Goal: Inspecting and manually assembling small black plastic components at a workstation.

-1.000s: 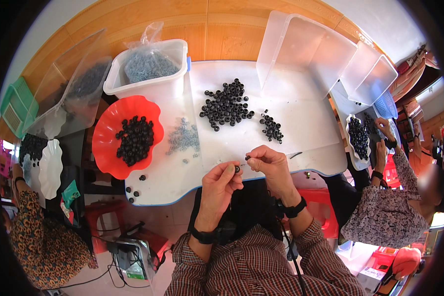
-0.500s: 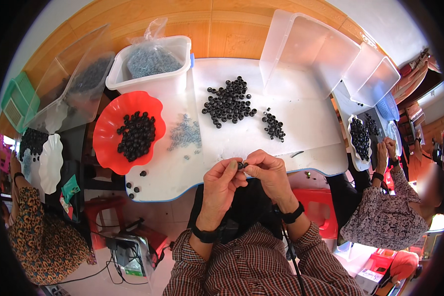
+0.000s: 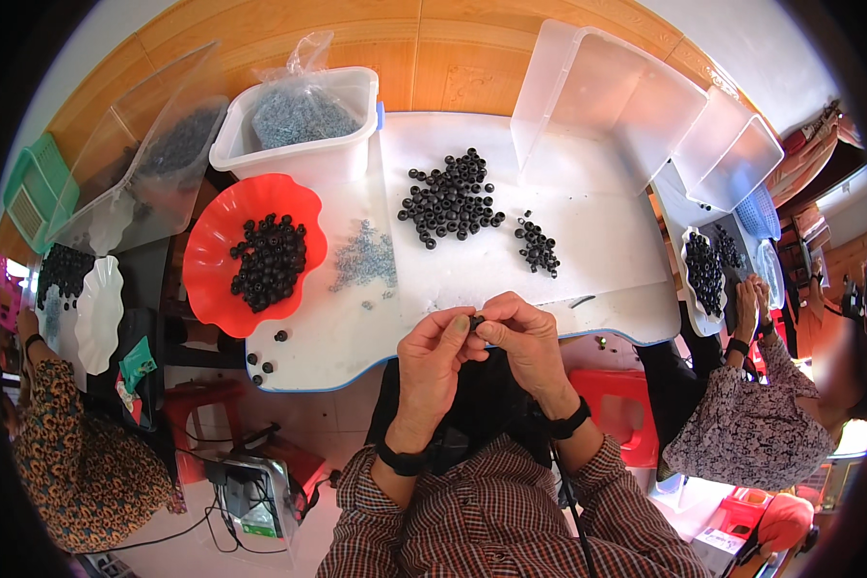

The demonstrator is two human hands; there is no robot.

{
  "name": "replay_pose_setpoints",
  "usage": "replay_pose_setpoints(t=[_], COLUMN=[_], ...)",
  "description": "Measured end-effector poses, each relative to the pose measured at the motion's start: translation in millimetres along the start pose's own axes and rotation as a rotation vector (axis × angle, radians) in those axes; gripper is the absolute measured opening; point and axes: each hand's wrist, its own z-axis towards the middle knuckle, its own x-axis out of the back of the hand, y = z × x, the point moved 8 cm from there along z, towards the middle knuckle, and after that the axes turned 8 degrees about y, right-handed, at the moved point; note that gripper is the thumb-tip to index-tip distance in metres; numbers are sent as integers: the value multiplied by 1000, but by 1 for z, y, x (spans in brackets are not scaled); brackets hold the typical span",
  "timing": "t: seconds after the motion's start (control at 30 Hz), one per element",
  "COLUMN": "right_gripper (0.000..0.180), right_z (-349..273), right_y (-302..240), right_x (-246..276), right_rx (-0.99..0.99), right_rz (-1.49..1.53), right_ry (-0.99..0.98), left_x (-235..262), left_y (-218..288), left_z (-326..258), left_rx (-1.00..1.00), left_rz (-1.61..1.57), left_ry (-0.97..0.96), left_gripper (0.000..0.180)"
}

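Just over the front edge of the white table (image 3: 511, 289), my left hand (image 3: 432, 358) and my right hand (image 3: 522, 349) meet, fingertips pinched together on a small round black part (image 3: 475, 322). Fingers cover most of it, so its details are hidden. Beyond my hands lies a large pile of black ring-like parts (image 3: 450, 197). To its right is a smaller pile of black pieces (image 3: 538, 247). On the left, a red scalloped bowl (image 3: 202, 241) holds many similar black parts. Small translucent bluish pieces (image 3: 364, 255) lie between bowl and large pile.
A white bin (image 3: 231, 144) with a bag of bluish pieces (image 3: 303, 114) stands at the back left. A clear plastic box (image 3: 607, 87) sits at the back right. Several loose black parts (image 3: 267, 367) lie near the front left edge. People (image 3: 756, 414) work at either side.
My thumbs and fingers have shifted slightly around the black part, which is now more covered. The view has tilted a little; the piles look unchanged.
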Motion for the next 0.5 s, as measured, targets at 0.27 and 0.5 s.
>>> replay_pose_setpoints(t=[0.27, 0.5], right_gripper=[9, 13], right_z=[-2, -8], right_y=[-10, -16], right_x=[-4, -10], right_rx=[36, 47], right_rz=[-49, -105], right_ry=[-12, 36], left_x=[-3, -3], left_y=[7, 8], left_z=[-3, -3], left_rx=[-50, -46], left_rz=[72, 80], left_ry=[10, 13], left_gripper=[20, 19])
